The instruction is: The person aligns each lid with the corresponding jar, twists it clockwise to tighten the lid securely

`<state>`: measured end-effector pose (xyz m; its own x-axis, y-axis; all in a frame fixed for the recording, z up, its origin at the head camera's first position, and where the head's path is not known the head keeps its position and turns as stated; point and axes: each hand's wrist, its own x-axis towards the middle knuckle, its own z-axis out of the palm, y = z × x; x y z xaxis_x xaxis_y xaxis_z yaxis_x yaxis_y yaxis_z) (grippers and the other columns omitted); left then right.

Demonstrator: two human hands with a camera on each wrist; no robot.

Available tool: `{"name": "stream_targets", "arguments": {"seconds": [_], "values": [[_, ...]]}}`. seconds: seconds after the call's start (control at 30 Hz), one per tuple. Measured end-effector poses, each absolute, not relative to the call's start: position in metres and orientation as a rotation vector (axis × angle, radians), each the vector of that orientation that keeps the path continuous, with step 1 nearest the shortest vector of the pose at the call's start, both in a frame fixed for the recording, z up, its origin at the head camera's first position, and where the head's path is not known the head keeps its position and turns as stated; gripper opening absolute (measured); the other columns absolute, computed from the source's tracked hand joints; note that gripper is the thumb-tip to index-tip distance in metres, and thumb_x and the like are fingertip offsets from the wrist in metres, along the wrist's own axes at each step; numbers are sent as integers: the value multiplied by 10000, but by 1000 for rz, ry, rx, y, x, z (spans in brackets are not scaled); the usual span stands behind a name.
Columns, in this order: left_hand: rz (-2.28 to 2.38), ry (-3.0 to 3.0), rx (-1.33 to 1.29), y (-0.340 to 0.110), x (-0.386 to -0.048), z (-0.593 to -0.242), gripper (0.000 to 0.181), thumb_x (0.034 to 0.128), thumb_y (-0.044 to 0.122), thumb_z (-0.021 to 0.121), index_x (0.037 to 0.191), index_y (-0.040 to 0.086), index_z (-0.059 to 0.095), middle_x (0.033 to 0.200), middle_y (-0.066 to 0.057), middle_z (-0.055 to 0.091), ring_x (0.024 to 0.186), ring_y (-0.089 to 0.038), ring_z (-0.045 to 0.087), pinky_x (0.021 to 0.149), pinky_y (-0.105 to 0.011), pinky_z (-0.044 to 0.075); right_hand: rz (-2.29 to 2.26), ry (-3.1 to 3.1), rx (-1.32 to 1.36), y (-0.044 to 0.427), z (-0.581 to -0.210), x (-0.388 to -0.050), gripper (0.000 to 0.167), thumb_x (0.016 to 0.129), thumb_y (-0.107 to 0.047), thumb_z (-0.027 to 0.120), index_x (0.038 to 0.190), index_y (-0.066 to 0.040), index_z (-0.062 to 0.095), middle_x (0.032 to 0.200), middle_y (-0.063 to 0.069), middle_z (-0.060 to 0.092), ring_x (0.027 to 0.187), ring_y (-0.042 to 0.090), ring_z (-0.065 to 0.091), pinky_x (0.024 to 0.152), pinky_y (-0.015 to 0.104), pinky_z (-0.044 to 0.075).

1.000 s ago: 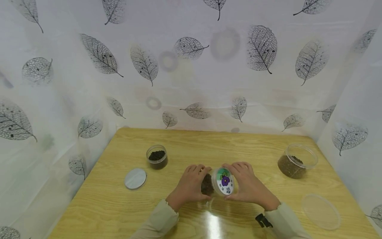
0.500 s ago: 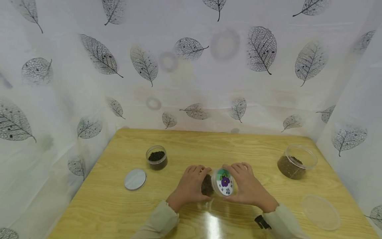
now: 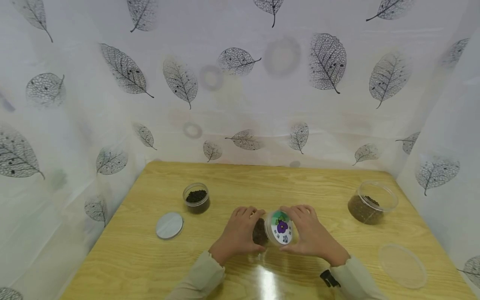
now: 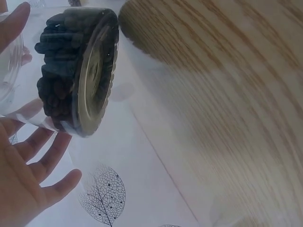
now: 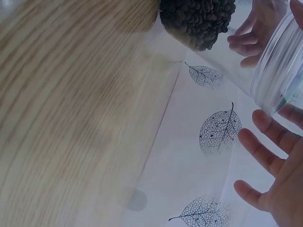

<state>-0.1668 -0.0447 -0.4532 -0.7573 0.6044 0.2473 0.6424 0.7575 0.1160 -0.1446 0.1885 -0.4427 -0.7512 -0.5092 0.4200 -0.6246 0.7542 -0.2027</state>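
Between the two hands, a clear jar of dark beans (image 3: 259, 232) is held tilted on its side above the table. My left hand (image 3: 239, 234) grips the jar's body near its base. In the left wrist view, the beans (image 4: 61, 66) lie against the jar's base, and the left fingers (image 4: 49, 153) spread around its side. My right hand (image 3: 310, 235) holds the lid (image 3: 281, 227), which has a purple flower picture and sits over the jar's mouth. The right wrist view shows the right fingertips (image 5: 262, 120) at the jar's rim.
At the back left stands an open jar of dark grains (image 3: 197, 199), with a silvery round lid (image 3: 170, 225) in front of it. On the right are a larger open tub, partly filled (image 3: 365, 208), and a clear round lid (image 3: 403, 266). A patterned curtain (image 3: 243, 104) surrounds the table.
Almost nothing differs; both hands keep their hold on the jar and lid, and the lid has shifted very slightly to the left in view.
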Motion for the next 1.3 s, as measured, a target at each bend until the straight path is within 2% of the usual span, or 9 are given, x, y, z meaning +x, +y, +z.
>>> {"name": "stream_targets", "arguments": {"seconds": [0.17, 0.37, 0.77, 0.9, 1.3], "values": [[-268, -2747, -1000, -47, -168, -454, 988, 520, 656, 803, 1327, 204, 456, 1157, 11, 543, 1097, -177, 535, 1045, -392, 394, 461, -2601, 919, 191, -443, -149, 1037, 505, -647, 780, 1321, -86, 472, 1076, -10, 611, 1020, 184, 526, 969, 499, 313], [-263, -2743, -994, -47, -170, -456, 992, 513, 660, 802, 1317, 187, 465, 1161, 4, 546, 1101, -182, 531, 1040, -393, 394, 456, -2612, 911, 188, -444, -150, 951, 536, -602, 793, 1275, -77, 506, 1099, 16, 621, 1017, 187, 543, 983, 490, 317], [-252, -2715, -975, -46, -169, -456, 997, 497, 665, 806, 1310, 198, 468, 1145, 9, 549, 1085, -171, 531, 1034, -393, 396, 476, -2620, 837, 183, -444, -146, 930, 530, -564, 805, 1262, -72, 511, 1077, 39, 640, 1021, 206, 549, 986, 469, 314], [-259, -2679, -959, -45, -170, -458, 987, 480, 661, 812, 1287, 196, 487, 1120, 12, 552, 1061, -170, 528, 1018, -396, 407, 484, -2603, 816, 181, -447, -145, 928, 525, -561, 807, 1257, -69, 517, 1098, 53, 648, 1021, 212, 551, 976, 461, 312], [-265, -2653, -874, -42, -169, -461, 971, 414, 655, 831, 1225, 215, 529, 1083, 20, 574, 1029, -171, 526, 1020, -426, 402, 494, -2569, 726, 175, -450, -139, 892, 537, -558, 802, 1203, -19, 550, 1005, 30, 652, 937, 186, 554, 941, 458, 337]]}}
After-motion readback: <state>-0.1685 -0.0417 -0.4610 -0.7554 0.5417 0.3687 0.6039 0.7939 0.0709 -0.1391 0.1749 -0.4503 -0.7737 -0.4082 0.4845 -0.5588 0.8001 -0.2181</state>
